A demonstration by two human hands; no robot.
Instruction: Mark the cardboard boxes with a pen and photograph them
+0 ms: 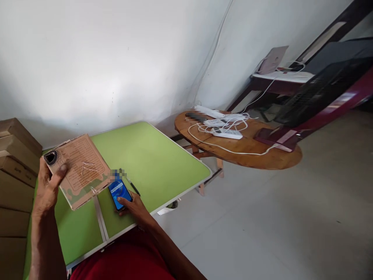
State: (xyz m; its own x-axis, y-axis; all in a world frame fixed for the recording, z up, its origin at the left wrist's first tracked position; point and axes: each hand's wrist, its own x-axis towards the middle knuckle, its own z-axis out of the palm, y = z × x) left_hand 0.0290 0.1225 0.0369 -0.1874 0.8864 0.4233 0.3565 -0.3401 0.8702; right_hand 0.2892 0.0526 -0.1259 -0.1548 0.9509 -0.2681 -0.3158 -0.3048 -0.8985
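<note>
My left hand (52, 177) grips a thin brown cardboard box (84, 167) by its left edge, thumb on its face. The box has printed lines, a green camouflage pattern along its lower side and a dark round hole at its upper left corner. My right hand (132, 206) holds a smartphone (120, 192) with its blue screen lit and my thumb on the glass. Box and phone are both above the green folding table (163, 155). Beside the phone, a dark pen (134, 187) lies on the tabletop.
Brown cartons (14, 182) are stacked at the left. An oval wooden table (204, 142) at the right bears white power strips (227, 133) with tangled cables. A dark red stand with a black device (323, 89) leans into view farther right. A white wall runs behind.
</note>
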